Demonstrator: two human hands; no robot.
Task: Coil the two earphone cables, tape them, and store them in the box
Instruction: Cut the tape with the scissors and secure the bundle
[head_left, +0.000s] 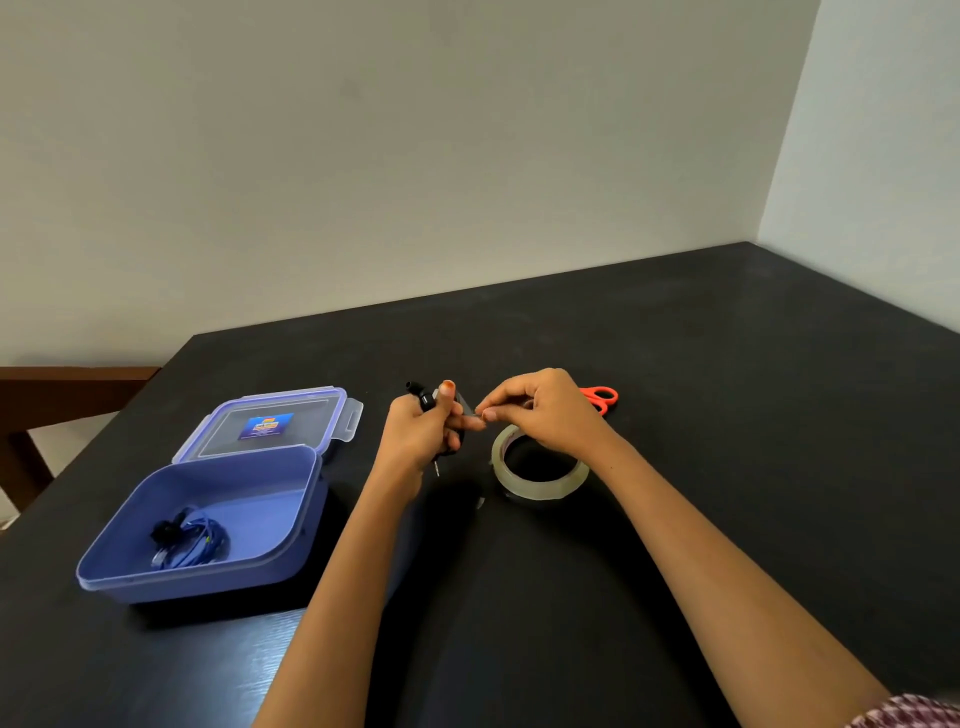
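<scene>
My left hand grips a coiled black earphone cable above the dark table; an earbud sticks out at the top and the plug hangs below the fist. My right hand pinches a small piece of clear tape against the coil. A roll of clear tape lies flat just under my right hand. To the left stands the open blue box, and a coiled blue earphone cable lies inside it.
The box's lid lies open behind the box. Orange-handled scissors lie behind my right hand, partly hidden. A brown wooden chair stands past the table's left edge. Walls close off the back and right.
</scene>
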